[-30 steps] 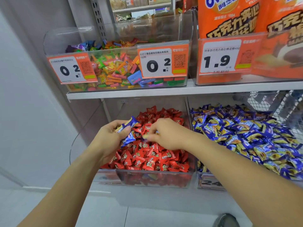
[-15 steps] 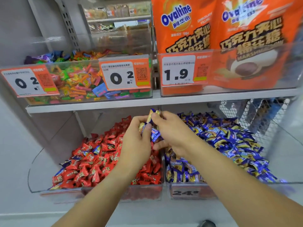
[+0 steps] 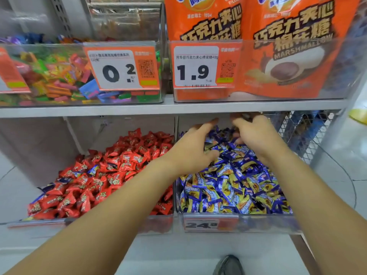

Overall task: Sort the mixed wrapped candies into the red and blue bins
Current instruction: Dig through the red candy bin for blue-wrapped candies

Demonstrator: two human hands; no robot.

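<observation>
Near the front, the red bin (image 3: 111,225) holds glossy red wrapped candies (image 3: 111,171) with a few blue strays (image 3: 93,170) among them. Beside it, the blue bin (image 3: 258,225) is heaped with blue-and-yellow wrapped candies (image 3: 234,187). Farther back, left hand (image 3: 190,149) and right hand (image 3: 258,135) rest on that heap, fingers loosely spread.

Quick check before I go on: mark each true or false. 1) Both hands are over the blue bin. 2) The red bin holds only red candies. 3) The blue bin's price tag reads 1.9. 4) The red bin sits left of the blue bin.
1) True: the left hand and right hand are over the blue bin.
2) False: stray blue candies lie in the red bin.
3) False: its price tag starts 24.
4) True.
</observation>
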